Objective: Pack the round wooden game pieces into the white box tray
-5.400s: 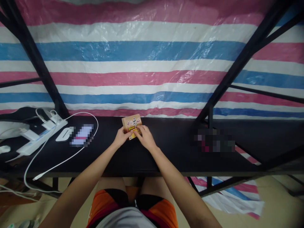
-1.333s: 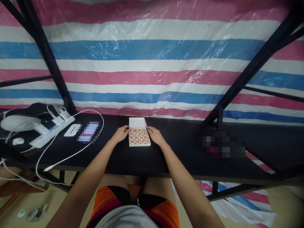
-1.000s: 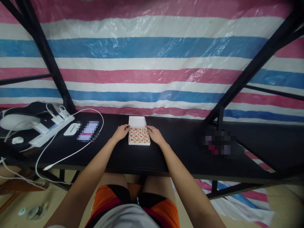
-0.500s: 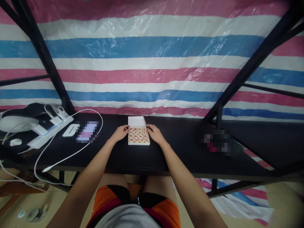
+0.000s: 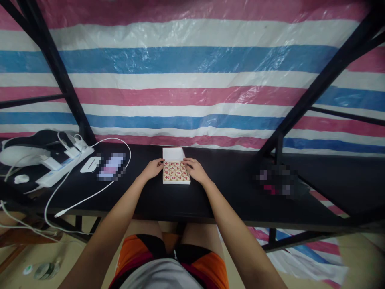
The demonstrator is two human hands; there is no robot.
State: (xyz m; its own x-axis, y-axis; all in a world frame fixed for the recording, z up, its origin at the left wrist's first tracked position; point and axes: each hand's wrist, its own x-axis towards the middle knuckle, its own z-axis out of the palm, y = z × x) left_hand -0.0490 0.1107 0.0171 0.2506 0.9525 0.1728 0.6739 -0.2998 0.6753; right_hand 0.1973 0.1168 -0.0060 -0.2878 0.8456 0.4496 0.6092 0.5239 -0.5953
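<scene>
A small white box [image 5: 177, 182] of Chinese chess pieces stands on the black table with its lid [image 5: 173, 154] raised at the back. Round cream pieces [image 5: 176, 172] with red characters lie in rows inside it. My left hand [image 5: 152, 168] is at the box's back left corner, its fingers curled and closed on the edge. Over the back right corner, my right hand [image 5: 195, 170] has bent fingers reaching onto the end piece of the back row. Whether those fingertips grip that piece or only touch it is hard to see.
Left on the table are a phone [image 5: 111, 166], a white flat device [image 5: 91, 164], a power strip [image 5: 60, 170] and a looping white cable [image 5: 87, 200]. A blurred dark item [image 5: 276, 180] lies at the right. Black frame bars [image 5: 313, 88] and a striped sheet [image 5: 192, 96] stand behind.
My right hand's fingers have moved inward from the box's right edge over its back right corner. The left hand stays at the left edge, and the box has not visibly moved.
</scene>
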